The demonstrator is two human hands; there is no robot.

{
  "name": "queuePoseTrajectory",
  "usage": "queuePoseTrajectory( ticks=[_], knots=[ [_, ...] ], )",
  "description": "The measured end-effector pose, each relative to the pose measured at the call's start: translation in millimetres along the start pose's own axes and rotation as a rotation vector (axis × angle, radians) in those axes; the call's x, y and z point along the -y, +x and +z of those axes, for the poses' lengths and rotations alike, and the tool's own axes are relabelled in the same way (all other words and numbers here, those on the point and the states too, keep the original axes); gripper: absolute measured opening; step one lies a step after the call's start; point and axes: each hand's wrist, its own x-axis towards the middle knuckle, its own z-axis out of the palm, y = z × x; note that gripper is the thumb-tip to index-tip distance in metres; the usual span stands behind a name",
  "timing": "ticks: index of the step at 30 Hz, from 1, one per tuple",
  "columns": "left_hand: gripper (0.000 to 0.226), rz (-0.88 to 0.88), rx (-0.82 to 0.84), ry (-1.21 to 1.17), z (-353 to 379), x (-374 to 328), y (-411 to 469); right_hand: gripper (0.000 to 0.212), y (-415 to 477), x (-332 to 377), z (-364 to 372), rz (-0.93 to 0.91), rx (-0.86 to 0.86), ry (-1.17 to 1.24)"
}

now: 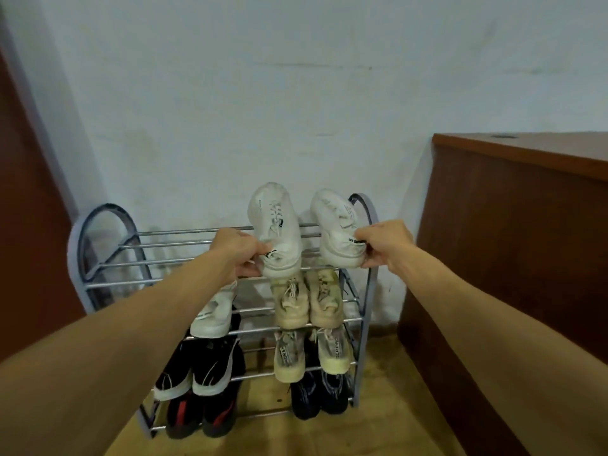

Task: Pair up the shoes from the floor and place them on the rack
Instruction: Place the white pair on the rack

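Two white sneakers sit toes-away on the right half of the top shelf of a grey metal shoe rack (108,264). My left hand (238,250) grips the heel of the left white sneaker (276,225). My right hand (385,245) grips the heel of the right white sneaker (337,228). Both heels rest near the front bar of the top shelf. The shelves below hold a beige pair (307,299), a cream pair (309,355), a dark pair (319,394), a white sneaker (214,315), a black-and-white pair (197,370) and a black-and-red pair (200,416).
A brown wooden cabinet (513,232) stands close to the rack's right side. A brown door (23,205) is at the left. The white wall runs right behind the rack. The left half of the top shelf carries no shoes. The floor is tan.
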Motion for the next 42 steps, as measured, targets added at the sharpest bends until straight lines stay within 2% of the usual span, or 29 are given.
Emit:
queuePoseTrajectory(
  ticks=[8, 15, 18, 22, 25, 28, 31, 34, 37, 40, 42],
  knots=[
    [0.026, -0.047, 0.04, -0.006, 31.9, 13.0, 60.5, 0.02, 45.8, -22.8, 27.7, 0.017, -0.005, -0.057],
    [0.023, -0.052, 0.116, 0.216, 31.6, 10.6, 72.3, 0.021, 48.5, -35.7, 28.9, -0.049, -0.029, -0.083],
    [0.012, -0.047, 0.131, 0.337, 30.6, 6.5, 59.0, 0.024, 40.0, -36.1, 27.1, -0.043, 0.018, -0.089],
    [0.024, 0.047, 0.093, 0.366, 35.2, 2.4, 32.4, 0.028, 18.8, -31.4, 11.7, 0.016, 0.149, -0.088],
    [0.043, 0.223, 0.049, 0.532, 39.8, -3.9, -3.4, 0.017, -4.5, -26.9, -7.1, -0.075, 0.141, -0.273],
    [0.05, 0.315, 0.196, 0.494, 47.9, -1.5, -50.2, 0.022, -35.1, -23.8, -29.2, -0.135, 0.217, -0.46],
    [0.05, 0.325, 0.386, 0.55, 60.4, 12.7, -96.2, 0.03, -66.5, -27.9, -54.7, -0.152, 0.355, -0.631],
    [0.043, 0.349, 0.447, 0.544, 76.2, 33.9, -131.3, 0.035, -94.1, -48.5, -81.6, -0.143, 0.451, -0.747],
    [0.038, 0.353, 0.58, 0.555, 94.0, 58.1, -164.7, 0.035, -121.4, -87.4, -110.1, -0.062, 0.49, -0.748],
    [0.036, 0.356, 0.765, 0.594, 118.4, 86.0, -193.6, 0.035, -146.2, -136.5, -141.9, 0.074, 0.49, -0.614],
    [0.035, 0.344, 0.806, 0.601, 135.9, 108.3, -205.0, 0.037, -155.7, -172.3, -163.5, 0.151, 0.469, -0.59]
  ],
)
